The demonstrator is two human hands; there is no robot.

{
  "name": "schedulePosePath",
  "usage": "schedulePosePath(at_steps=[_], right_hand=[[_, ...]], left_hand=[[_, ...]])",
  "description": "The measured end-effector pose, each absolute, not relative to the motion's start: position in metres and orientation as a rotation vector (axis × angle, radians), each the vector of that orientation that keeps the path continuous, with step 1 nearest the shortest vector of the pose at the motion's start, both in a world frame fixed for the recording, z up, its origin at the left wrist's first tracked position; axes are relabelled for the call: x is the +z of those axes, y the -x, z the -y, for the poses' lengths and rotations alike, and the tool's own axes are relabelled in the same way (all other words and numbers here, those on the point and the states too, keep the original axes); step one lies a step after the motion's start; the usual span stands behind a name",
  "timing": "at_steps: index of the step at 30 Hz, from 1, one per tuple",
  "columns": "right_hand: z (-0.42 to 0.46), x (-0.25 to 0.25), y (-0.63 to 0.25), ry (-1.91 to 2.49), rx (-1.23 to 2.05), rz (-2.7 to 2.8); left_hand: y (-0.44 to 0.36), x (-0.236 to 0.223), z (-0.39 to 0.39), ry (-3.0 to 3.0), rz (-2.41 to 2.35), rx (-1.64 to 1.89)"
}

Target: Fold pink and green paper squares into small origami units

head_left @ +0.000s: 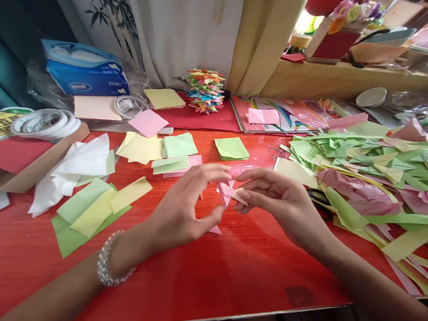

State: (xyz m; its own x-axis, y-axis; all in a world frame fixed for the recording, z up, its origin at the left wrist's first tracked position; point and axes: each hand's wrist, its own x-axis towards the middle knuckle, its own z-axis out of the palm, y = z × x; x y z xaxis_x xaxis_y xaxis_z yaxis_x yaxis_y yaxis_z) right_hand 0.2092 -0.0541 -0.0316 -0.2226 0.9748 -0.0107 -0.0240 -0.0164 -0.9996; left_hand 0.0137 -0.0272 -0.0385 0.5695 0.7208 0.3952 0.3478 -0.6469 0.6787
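A small folded pink paper piece (226,193) is held up over the red table. My left hand (182,206), with a beaded bracelet (109,260) at the wrist, curves around its left side, thumb below and fingers above. From the right, my right hand (275,195) pinches a small cream folded paper (239,195) against the pink piece. Whether the two are joined cannot be made out. Below my left hand a pink paper point (215,230) lies on the table, partly hidden. Behind the hands sits a stack of green paper squares (231,148).
At right is a heap of folded green papers (367,157) with strips and black scissors (321,203) beside it. Left are loose paper rectangles (89,208), crumpled tissue (78,162) and tape rolls (45,124). A multicoloured paper tower (206,90) stands at the back.
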Motion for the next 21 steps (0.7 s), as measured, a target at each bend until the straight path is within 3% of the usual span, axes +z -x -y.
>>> schedulePosePath(at_steps=[8, 21], right_hand=[[0.052, -0.033, -0.208, 1.183, 1.372, 1.365], [0.053, -0.039, -0.204, 1.265, 1.430, 1.351]], left_hand=[[-0.022, -0.035, 0.024, -1.597, -1.010, 0.770], [-0.026, -0.037, 0.025, -1.415, -1.033, 0.732]])
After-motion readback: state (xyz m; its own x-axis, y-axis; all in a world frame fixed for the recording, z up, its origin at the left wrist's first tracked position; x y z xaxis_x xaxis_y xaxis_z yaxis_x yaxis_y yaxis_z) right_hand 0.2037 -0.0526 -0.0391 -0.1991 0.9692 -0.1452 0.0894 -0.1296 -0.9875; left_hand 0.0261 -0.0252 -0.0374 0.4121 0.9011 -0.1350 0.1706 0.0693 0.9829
